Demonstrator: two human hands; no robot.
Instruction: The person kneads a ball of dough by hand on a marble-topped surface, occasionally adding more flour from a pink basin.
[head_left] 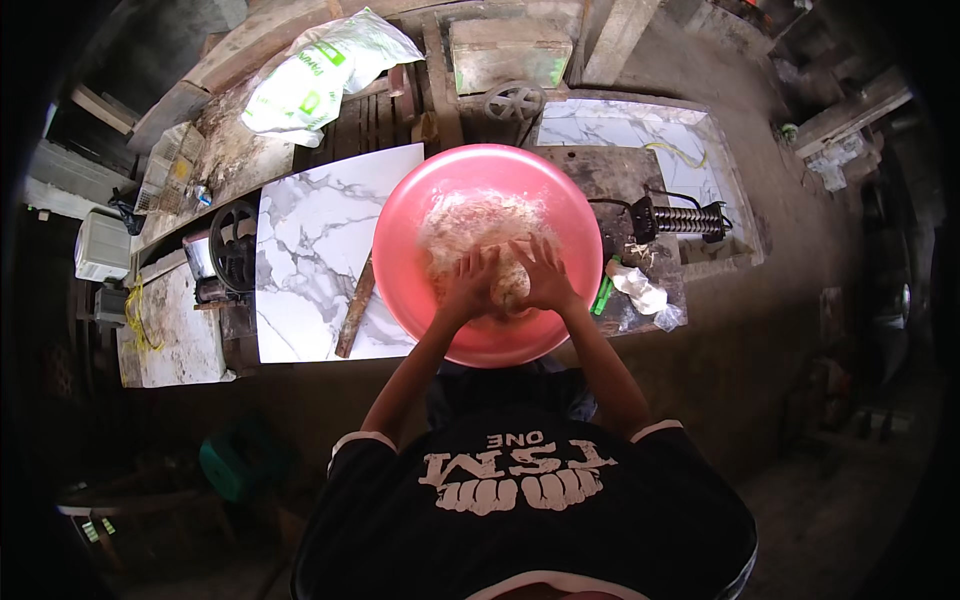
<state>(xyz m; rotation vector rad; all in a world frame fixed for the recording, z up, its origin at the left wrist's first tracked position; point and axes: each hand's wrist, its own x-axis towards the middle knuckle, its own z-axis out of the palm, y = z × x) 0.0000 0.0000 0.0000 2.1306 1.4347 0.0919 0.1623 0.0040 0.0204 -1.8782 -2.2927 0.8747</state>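
A large round pink basin (395, 290) stands in front of me at the table's near edge. Inside it lies a crumbly, pale mass of floury dough (482, 215), with loose white powder up the far wall. My left hand (473, 285) rests on the near part of this dough, fingers apart and pointing away from me. Close beside it, my right hand (545, 280) also has its fingers spread over the dough. A small lump of dough shows between the two hands. Parts of the fingertips blend into the mix.
Left of the basin is a marble-patterned board (320, 240) with a wooden stick (356, 310) on it. To the right lie a green object (604, 290), crumpled white plastic (640, 288) and a ridged dark roller (682, 220). A white sack (320, 85) sits at the back left.
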